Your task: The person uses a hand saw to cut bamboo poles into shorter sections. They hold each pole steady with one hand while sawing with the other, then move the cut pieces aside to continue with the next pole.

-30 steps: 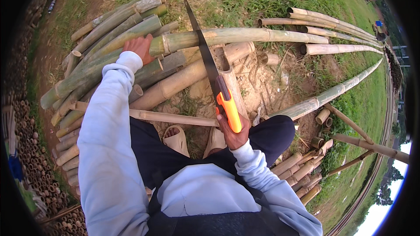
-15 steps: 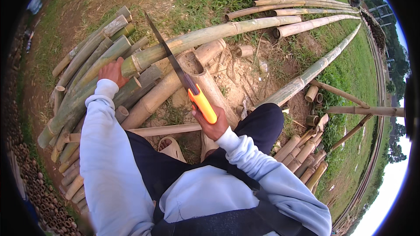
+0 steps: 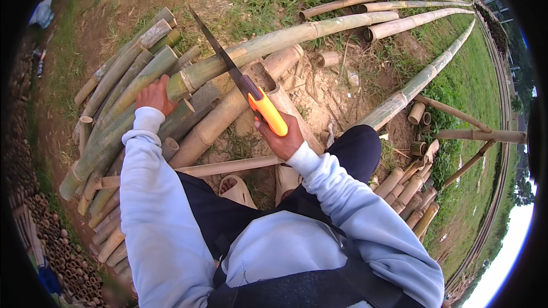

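A long green bamboo pole (image 3: 268, 44) runs from the left out to the upper right, lying across a thicker tan bamboo log (image 3: 214, 122). My left hand (image 3: 156, 97) presses on the pole's near part, fingers curled over it. In my right hand (image 3: 283, 136) is a hand saw (image 3: 231, 68) with an orange handle, the fingers closed round the grip. Its dark blade crosses the pole to the right of my left hand, the tip pointing away from me. Whether the teeth are in a cut cannot be made out.
Cut bamboo lengths (image 3: 123, 65) are heaped at the left, others (image 3: 408, 197) at the lower right. Several long poles (image 3: 399, 5) lie on grass at the upper right. Sawdust (image 3: 319, 100) and a short offcut (image 3: 327, 59) cover ground beyond the log. A bamboo frame (image 3: 479, 135) stands at right.
The saw and my right hand have slid forward, away from me, across the pole. My left hand stays on the bamboo. The whole view has shifted slightly.
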A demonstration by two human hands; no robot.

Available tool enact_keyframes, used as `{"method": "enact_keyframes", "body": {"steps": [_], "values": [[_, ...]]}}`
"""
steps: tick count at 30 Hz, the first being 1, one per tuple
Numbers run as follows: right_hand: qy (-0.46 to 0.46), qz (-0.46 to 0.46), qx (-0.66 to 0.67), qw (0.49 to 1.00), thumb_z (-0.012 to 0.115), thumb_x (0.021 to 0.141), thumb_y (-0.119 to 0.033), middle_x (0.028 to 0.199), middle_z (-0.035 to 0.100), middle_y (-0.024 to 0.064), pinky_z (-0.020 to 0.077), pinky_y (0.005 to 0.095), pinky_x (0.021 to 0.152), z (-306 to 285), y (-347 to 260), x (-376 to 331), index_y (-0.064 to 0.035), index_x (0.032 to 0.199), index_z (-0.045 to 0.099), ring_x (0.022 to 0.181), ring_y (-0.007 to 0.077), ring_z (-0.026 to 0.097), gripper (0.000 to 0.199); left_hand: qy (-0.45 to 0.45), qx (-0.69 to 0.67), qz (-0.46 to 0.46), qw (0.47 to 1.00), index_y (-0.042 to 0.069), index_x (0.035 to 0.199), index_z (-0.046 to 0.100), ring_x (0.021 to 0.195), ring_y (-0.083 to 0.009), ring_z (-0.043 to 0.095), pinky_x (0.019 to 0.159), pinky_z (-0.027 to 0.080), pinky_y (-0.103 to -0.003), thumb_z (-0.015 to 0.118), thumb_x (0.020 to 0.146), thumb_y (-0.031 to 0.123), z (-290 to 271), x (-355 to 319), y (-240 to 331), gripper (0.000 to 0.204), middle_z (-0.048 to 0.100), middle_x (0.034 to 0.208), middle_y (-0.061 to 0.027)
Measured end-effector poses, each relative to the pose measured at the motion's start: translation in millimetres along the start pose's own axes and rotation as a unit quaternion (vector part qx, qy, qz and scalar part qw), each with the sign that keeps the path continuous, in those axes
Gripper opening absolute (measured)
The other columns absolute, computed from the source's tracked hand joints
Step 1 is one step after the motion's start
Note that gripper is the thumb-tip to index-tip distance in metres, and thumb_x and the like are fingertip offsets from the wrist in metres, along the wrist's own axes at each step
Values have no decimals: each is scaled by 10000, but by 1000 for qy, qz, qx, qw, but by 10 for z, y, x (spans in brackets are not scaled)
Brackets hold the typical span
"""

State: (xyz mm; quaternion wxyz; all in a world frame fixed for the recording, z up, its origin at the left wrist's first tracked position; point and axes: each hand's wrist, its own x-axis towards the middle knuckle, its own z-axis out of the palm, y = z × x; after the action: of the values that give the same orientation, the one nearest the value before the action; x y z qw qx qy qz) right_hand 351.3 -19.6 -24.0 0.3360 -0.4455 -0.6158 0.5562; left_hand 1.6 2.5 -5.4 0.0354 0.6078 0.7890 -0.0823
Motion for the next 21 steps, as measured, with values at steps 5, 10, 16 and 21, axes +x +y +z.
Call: {"method": "enact_keyframes", "body": {"steps": [5, 10, 16, 21], "values": [[-47, 95, -20, 994, 653, 939, -22, 962, 744, 115, 524, 275, 818, -564, -436, -1480, 45, 1269, 640, 865, 171, 720, 336, 3, -2, -7, 1000, 104, 1173, 544, 1002, -416, 691, 852, 545, -539, 842, 712, 277, -20, -114, -85, 577, 717, 1083, -170], [6, 50, -44, 998, 701, 929, -84, 797, 688, 82, 508, 293, 683, -202, -152, -372, 44, 1064, 696, 717, 123, 624, 186, 0, -1, 8, 1000, 106, 1193, 544, 1014, -403, 693, 856, 547, -536, 852, 718, 310, -57, -26, 55, 601, 712, 1114, -161], [-22, 28, 17, 999, 736, 937, -143, 764, 634, 38, 477, 291, 643, -98, -167, -51, 38, 991, 667, 708, 96, 558, 201, -2, 1, 3, 1000, 129, 1252, 537, 977, -425, 690, 831, 544, -537, 851, 720, 316, -96, -28, 28, 646, 724, 1045, -193], [-41, 126, -27, 991, 676, 941, -38, 996, 719, 94, 513, 269, 835, -670, -425, -1562, 53, 1258, 649, 916, 132, 669, 331, 13, -9, -2, 1000, 107, 1237, 546, 982, -427, 688, 837, 543, -539, 846, 721, 296, -23, -132, -48, 627, 722, 1029, -203]]}}
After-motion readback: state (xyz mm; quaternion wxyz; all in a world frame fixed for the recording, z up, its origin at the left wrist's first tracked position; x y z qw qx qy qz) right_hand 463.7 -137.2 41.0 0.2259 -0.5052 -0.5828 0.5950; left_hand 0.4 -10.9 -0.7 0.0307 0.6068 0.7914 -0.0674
